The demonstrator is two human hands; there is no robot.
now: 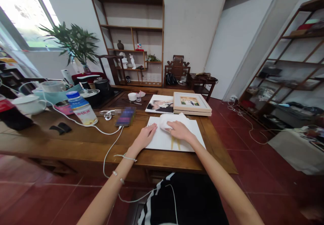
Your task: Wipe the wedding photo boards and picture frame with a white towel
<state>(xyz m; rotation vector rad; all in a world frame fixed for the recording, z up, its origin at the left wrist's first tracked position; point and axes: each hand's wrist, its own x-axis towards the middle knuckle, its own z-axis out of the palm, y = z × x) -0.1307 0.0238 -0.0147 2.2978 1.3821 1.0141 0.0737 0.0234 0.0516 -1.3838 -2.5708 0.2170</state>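
Note:
A flat white panel (188, 143) with yellowish strips near its front edge lies on the wooden table. My left hand (146, 135) rests on the panel's left edge, fingers stretched out and holding nothing. Over the middle of the panel, my right hand (179, 130) grips a bunched white cloth (165, 119) and presses it down on the surface. Part of the cloth is hidden under my fingers.
Behind the panel lie a framed photo (189, 101) and a photo print (158, 104). Left of my hands are a phone (126, 117) on a white cable, a bottle (82, 110), black pieces (60, 128) and a white cup (29, 104). The wooden table (121, 147) ends close in front.

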